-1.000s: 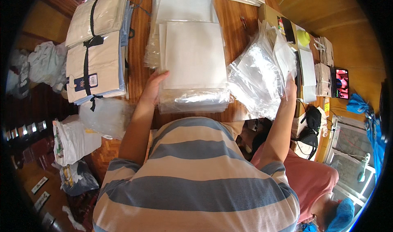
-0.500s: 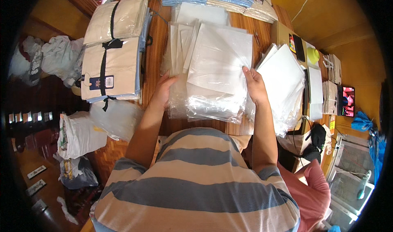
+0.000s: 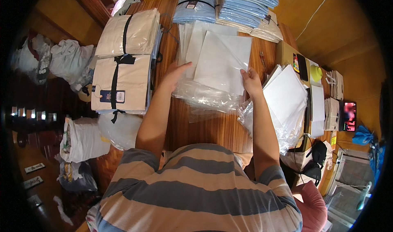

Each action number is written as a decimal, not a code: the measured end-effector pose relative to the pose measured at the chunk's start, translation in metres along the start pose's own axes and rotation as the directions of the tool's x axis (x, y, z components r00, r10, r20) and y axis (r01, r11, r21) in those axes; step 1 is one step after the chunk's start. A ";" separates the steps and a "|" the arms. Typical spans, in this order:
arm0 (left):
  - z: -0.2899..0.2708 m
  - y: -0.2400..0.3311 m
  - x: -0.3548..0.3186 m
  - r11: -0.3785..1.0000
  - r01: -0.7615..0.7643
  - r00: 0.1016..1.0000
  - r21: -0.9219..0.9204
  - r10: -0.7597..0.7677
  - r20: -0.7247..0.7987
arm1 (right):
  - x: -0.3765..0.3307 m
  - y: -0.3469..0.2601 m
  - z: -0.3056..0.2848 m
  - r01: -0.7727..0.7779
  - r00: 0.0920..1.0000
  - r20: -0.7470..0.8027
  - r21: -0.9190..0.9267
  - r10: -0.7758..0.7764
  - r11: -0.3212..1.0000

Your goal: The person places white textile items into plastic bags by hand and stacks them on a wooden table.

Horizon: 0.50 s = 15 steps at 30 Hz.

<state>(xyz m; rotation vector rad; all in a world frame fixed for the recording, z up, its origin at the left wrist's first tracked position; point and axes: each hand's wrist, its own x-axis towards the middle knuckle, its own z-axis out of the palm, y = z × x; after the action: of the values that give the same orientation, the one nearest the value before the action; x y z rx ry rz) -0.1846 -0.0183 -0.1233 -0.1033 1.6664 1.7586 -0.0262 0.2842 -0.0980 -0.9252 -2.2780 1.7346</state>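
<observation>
Both forearms reach forward over the wooden table (image 3: pixel 206 129). The right hand (image 3: pixel 251 84) pinches the right edge of a clear sleeve (image 3: pixel 223 62) backed in white, lying atop the stack of sleeves (image 3: pixel 196 46). The left hand (image 3: pixel 175 75), fingers stretched and thumb apart, stands at the stack's left side (whether it touches is hard to tell). A dark tag (image 3: pixel 106 96) with a pale barcode patch marks the strapped cream bundle (image 3: pixel 135 74).

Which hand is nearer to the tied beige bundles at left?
Left. The left hand is right of the bundles; the right hand is farther right, holding plastic sleeves.
</observation>
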 end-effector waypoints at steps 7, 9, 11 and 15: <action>-0.001 -0.009 -0.015 0.985 -0.173 0.985 -0.019 0.172 -0.010 | -0.033 -0.006 -0.033 0.156 0.950 -0.282 0.046 -0.137 0.987; -0.006 -0.013 -0.005 0.982 -0.189 0.982 0.023 0.189 0.005 | -0.050 -0.007 -0.064 0.109 0.877 -0.464 -0.059 -0.124 0.992; -0.005 -0.014 0.002 0.977 -0.183 0.982 0.112 0.186 -0.016 | -0.058 0.003 -0.097 0.130 0.798 -0.588 -0.043 -0.130 0.991; -0.009 -0.027 0.013 0.975 -0.180 0.963 0.132 0.202 -0.177 | -0.077 0.034 -0.159 0.175 0.759 -0.638 0.009 -0.129 0.985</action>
<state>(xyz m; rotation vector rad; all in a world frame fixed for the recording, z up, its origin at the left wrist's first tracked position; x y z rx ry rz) -0.1838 -0.0228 -0.1542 -0.0596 1.9687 1.8364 0.1210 0.3794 -0.0569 -1.0705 -1.7693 1.1675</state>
